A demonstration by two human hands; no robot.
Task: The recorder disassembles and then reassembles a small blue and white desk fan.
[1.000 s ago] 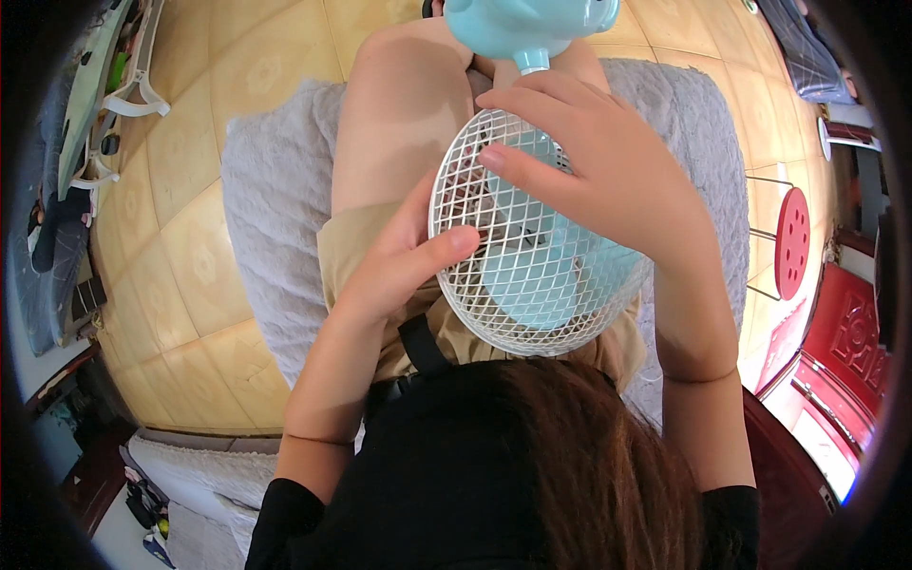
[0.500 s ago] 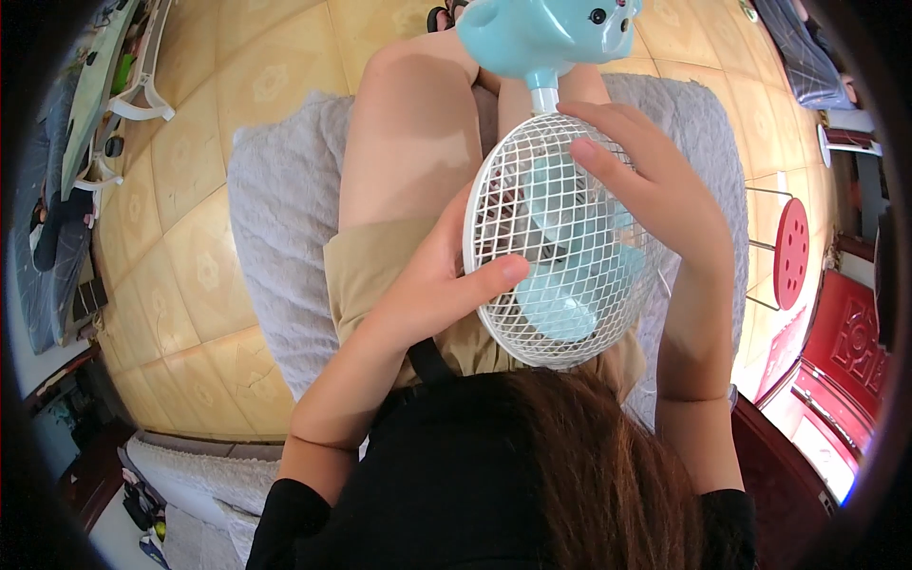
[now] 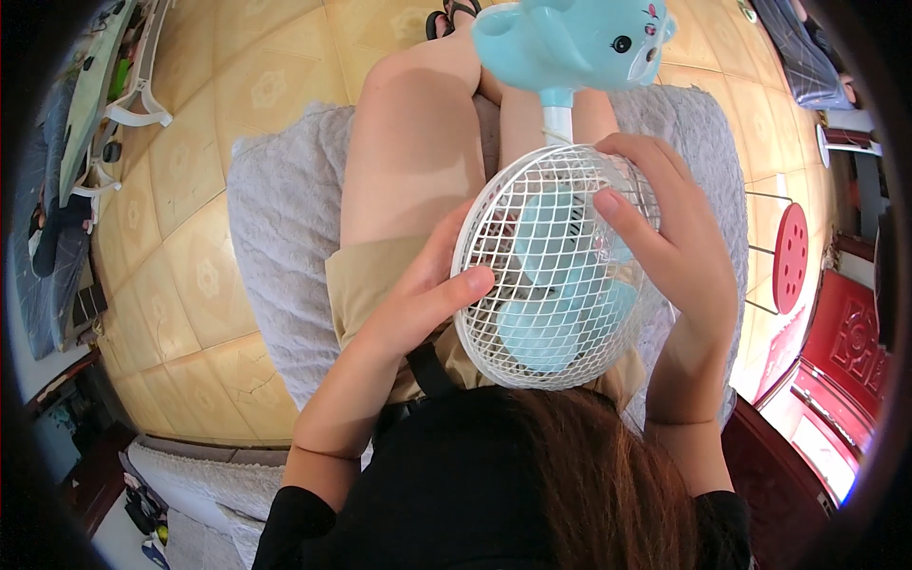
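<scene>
In the head view, we have a small table fan with a white wire-mesh cage (image 3: 556, 271), pale blue plastic blades (image 3: 541, 332) and a white neck (image 3: 558, 123) running up to a glossy, pale blue, animal-shaped base (image 3: 570, 47). We hold it over our lap, cage toward us, above the grey plush seat cover (image 3: 275, 209); the base shows past that cover's far edge, partly cut off by the picture's top.

Our left hand (image 3: 432, 290) holds the cage at its left rim, thumb on the front mesh and fingers going behind, where we cannot see their tips. Our right hand (image 3: 679, 228) curves around the upper right of the cage, thumb lying against it and fingers bent over the edge.

Over the last second the whole fan has come lower in the picture, so the neck and more of the base now show, including a black eye. Our right hand has gone from reaching across the cage's top to its right side. As we judge it, this leaves the front mesh less covered and the cage steadied from both sides, with the base unsupported by either hand.
</scene>
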